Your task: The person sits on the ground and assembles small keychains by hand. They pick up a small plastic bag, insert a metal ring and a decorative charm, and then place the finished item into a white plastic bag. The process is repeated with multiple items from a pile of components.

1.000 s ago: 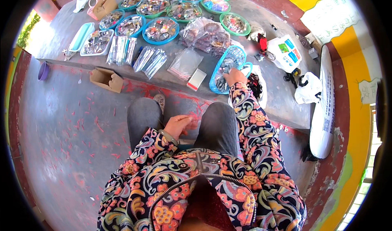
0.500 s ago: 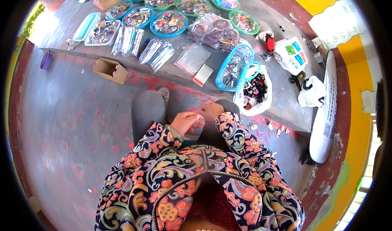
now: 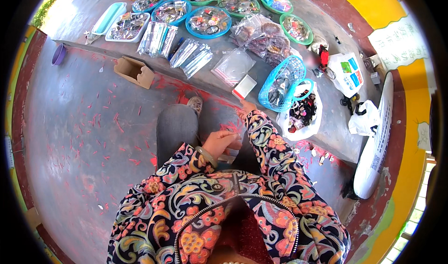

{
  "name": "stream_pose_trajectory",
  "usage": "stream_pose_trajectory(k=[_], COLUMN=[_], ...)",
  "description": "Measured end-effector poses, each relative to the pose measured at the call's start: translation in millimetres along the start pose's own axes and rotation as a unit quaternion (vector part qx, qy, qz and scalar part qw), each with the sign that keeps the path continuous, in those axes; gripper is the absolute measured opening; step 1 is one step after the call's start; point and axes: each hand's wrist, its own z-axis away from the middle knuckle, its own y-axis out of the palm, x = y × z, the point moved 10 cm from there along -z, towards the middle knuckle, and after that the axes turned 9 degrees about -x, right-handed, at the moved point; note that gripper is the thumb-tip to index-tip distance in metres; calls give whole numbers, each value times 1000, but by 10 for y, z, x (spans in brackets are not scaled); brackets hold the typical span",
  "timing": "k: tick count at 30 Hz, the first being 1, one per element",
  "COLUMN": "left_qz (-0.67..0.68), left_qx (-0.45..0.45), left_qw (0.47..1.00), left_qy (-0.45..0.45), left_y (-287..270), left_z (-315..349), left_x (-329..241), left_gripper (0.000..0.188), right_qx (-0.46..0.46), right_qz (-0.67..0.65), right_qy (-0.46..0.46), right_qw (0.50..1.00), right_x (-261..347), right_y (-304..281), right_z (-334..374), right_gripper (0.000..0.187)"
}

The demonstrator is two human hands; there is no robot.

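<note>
My left hand (image 3: 221, 144) is over my lap, with its fingers curled together. Whatever it may hold is hidden by the fingers. Just beneath it a small pale patch shows, too little to name. My right hand (image 3: 246, 107) stretches forward to the edge of the raised grey ledge. It is at the near end of a small white box with a red end (image 3: 244, 87), and its fingers are too small and covered to read. Beyond that box lies a stack of clear plastic bags (image 3: 233, 68). A blue plastic basket (image 3: 281, 84) with dark packets stands to its right.
Blue and green trays (image 3: 208, 22) of small packaged goods fill the back of the ledge. Packs of slim sticks (image 3: 191, 58) lie nearer. A white bag of dark items (image 3: 303, 112) sits at right. On the floor are an open cardboard box (image 3: 134, 72) and a purple bowl (image 3: 59, 55).
My right hand has left my left hand and moved forward to the small white and red box. The left hand stays over my lap. The view has shifted slightly.
</note>
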Motion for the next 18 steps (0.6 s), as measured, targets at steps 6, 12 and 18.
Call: stream_pose_trajectory(k=[6,12,18], left_qz=[14,24,12], left_qx=[-13,-20,7], left_qw=[1000,999,1000], left_qy=[15,18,12], left_y=[-28,-122,-8], left_z=[-89,-145,-146], left_x=[-6,152,70], left_gripper=[24,25,25], right_qx=[-1,-34,-32], right_qz=[83,-31,-139], right_qy=[-175,4,-2], right_qw=[981,999,990], right_x=[206,107,266], right_y=[-68,136,-62], right_z=[-878,-464,-507], right_gripper=[48,32,27])
